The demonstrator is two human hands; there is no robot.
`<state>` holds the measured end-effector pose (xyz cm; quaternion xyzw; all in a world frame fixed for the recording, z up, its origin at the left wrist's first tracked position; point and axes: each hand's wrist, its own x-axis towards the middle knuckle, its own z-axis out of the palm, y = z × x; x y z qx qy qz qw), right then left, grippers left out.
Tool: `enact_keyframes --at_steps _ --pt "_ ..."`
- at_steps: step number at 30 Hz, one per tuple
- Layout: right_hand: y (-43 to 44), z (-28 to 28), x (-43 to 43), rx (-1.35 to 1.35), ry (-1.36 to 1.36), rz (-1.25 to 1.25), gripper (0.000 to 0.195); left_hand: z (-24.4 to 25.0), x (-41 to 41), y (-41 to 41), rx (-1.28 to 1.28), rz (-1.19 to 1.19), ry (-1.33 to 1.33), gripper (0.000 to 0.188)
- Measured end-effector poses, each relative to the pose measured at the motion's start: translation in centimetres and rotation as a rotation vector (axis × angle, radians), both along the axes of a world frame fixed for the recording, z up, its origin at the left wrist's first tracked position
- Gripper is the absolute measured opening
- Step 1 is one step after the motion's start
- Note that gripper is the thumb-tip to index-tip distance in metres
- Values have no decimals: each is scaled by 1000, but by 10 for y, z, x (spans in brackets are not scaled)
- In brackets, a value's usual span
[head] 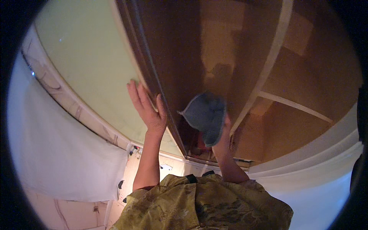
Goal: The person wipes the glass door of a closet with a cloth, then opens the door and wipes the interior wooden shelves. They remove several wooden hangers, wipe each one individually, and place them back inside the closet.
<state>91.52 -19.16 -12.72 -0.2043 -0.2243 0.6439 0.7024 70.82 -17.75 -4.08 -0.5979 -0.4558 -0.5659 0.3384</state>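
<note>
My left hand [150, 115] rests with fingers spread on the edge of a glossy pale-green panel [86, 57], which looks like a cabinet door. Its thumb lies along the panel's brown, track-like edge strip [146, 54]. My right hand [222, 141] reaches into a brown cabinet interior [178, 57] and holds a grey-blue cloth [205, 113]. The cloth hides most of that hand's fingers. Part of it hangs down in front of the palm. Below the cloth, a dim red object [202, 143] shows low in the cabinet.
Right of the cloth runs a pale upright partition edge [273, 57], joined by a pale shelf edge [296, 106]. White sheeting [69, 138] hangs at left, and more whitish material [316, 187] shows at right. Small dark scraps [120, 184] lie on the pale floor [129, 169].
</note>
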Motion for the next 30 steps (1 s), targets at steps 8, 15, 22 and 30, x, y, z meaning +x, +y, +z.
enact_keyframes --at_steps 8,15,22,30 --pt "-27 45 90 427 -660 -1275 45 1 23 -8 -47 -20 -124 61" --pt "11 121 124 560 -1852 -1330 39 11 21 -12 -26 -55 -203 70" --pt "12 133 177 587 -2167 -1136 42 22 45 -25 91 -73 -58 59" --pt "8 180 316 -167 -2612 -1264 33 48 50 -9 118 -186 143 55"
